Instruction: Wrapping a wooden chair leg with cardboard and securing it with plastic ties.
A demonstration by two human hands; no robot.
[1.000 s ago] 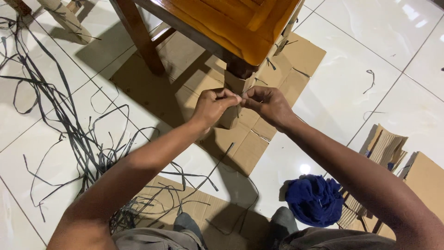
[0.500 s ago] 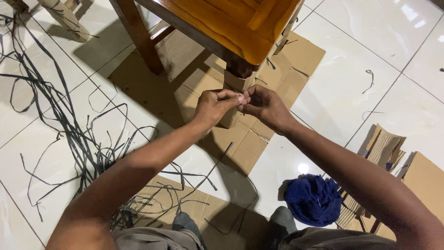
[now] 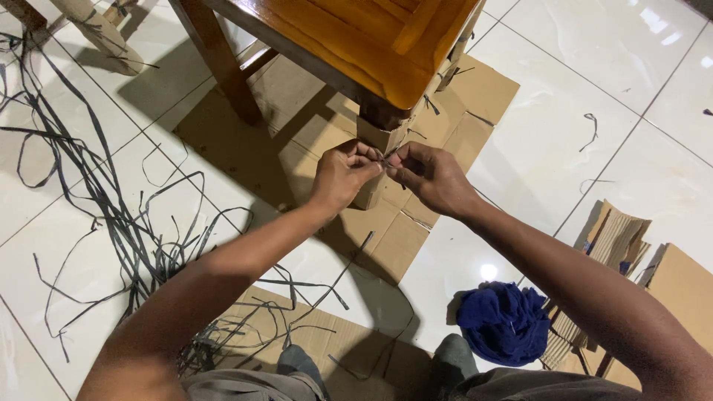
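Left hand (image 3: 343, 174) and right hand (image 3: 431, 177) pinch a thin, limp black strap (image 3: 386, 156) at the cardboard-wrapped chair leg (image 3: 379, 137); likely slippery, grip near ends

Bright overhead indoor light, I note. White floor tiles (image 3: 564, 141) throw glare, one hot spot near the blue cloth (image 3: 503, 321). Hard dark shadows fall under the wooden chair (image 3: 356, 44) and arms. Focus sharp centre; slight wide-angle stretch at edges
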